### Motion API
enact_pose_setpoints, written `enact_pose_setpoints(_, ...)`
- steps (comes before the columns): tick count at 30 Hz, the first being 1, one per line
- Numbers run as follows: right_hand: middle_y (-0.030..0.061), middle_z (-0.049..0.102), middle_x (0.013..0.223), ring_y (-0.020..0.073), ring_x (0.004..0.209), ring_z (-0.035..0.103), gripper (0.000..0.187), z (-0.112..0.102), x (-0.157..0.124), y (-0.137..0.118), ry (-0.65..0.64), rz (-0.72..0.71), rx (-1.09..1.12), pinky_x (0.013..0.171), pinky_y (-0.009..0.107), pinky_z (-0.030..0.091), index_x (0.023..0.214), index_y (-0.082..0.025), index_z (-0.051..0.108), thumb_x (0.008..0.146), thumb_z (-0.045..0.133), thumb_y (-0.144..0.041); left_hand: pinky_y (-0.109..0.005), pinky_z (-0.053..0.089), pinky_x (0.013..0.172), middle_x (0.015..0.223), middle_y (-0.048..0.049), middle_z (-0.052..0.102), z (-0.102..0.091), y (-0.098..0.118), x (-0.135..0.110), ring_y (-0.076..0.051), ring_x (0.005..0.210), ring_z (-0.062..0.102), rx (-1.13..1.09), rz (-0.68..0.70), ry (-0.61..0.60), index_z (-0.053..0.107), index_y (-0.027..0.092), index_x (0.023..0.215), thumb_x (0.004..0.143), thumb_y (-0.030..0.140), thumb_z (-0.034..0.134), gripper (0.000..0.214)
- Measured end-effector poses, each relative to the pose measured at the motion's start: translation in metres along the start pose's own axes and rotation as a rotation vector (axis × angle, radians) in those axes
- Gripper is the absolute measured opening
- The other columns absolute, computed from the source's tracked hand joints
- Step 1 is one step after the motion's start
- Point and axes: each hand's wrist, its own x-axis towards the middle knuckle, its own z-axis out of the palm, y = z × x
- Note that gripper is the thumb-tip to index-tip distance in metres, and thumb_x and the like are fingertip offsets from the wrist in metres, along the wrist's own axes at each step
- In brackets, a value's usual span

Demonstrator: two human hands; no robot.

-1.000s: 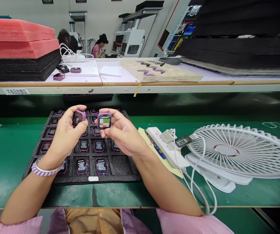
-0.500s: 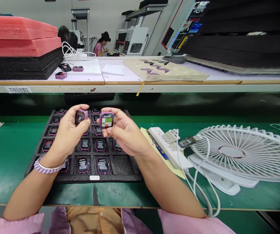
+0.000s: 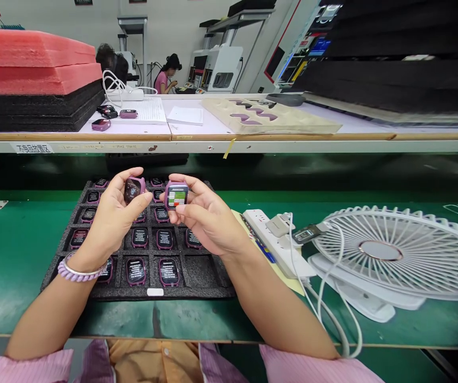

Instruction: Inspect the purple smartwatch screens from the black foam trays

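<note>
Fingers (image 3: 140,204) of left hand (image 3: 113,218) and right hand (image 3: 215,223) each pinch a purple watch (image 3: 177,196); left screen (image 3: 132,190) seems illegible.

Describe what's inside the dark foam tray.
The tray holds purple-cased watches, many showing text. The left hand and right hand cover part of it; contents there cannot be seen.

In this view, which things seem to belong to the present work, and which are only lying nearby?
Likely in the work:
Left watch, in the left hand
Right watch, screen lit, in the right hand
Foam tray holding more watches

Likely just nearby:
White fan
Power strip
Blue pen
</note>
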Motion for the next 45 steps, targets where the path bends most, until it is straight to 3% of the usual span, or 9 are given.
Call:
enact_pose_setpoints(4,0.0015,0.072,0.102,0.0138,0.067,0.063,0.056,-0.0032,0.0021,-0.0015,0.049,-0.001,0.033,0.066,0.029,0.054,0.128,-0.024,0.056,0.077,0.079,-0.022,-0.021,0.052,0.054,0.089,0.0016,0.065,0.0037,0.0037,-0.0012,-0.008,0.058,0.06,-0.144,-0.073,-0.064,0.05,0.018,0.143,0.075,0.032,0.082,0.076)
enact_pose_setpoints(10,0.0024,0.072,0.094,0.0161,0.065,0.063,0.039,-0.0064,0.005,-0.0039,0.04,-0.015,0.062,0.062,0.03,0.053,0.117,-0.022,0.059,0.082,0.075,-0.029,-0.027,0.063,0.06,0.086,0.0007,0.068,0.004,0.0064,-0.0029,-0.014,0.06,0.072,-0.242,-0.125,-0.107,0.058,0.016,0.126,0.08,0.033,0.073,0.051)
enact_pose_setpoints(17,0.003,0.073,0.093,0.0166,0.065,0.064,0.036,-0.0069,0.0062,-0.0029,0.015,-0.034,0.067,0.062,0.031,0.055,0.116,-0.022,0.06,0.085,0.075,-0.034,-0.026,0.065,0.059,0.094,0.0004,0.071,0.0028,0.0049,-0.0033,-0.014,0.058,0.073,-0.205,-0.112,-0.133,0.058,0.017,0.111,0.075,0.025,0.073,0.039)
enact_pose_setpoints(38,0.0033,0.072,0.093,0.0178,0.066,0.063,0.038,-0.0057,0.0053,-0.0026,0.013,-0.014,0.036,0.064,0.034,0.056,0.117,-0.022,0.06,0.085,0.074,-0.034,-0.026,0.065,0.058,0.104,-0.0033,0.072,0.003,0.0049,-0.004,-0.012,0.058,0.073,-0.103,-0.086,-0.166,0.055,0.018,0.109,0.076,0.025,0.074,0.039)
enact_pose_setpoints(45,-0.0003,0.069,0.094,0.0139,0.067,0.063,0.048,-0.0034,0.0033,-0.0023,0.015,-0.029,0.021,0.065,0.029,0.055,0.118,-0.022,0.06,0.074,0.077,-0.02,-0.025,0.066,0.064,0.099,0.0,0.071,0.0027,0.0043,-0.0048,-0.013,0.063,0.075,-0.18,-0.091,-0.191,0.059,0.018,0.11,0.072,0.017,0.07,0.04)
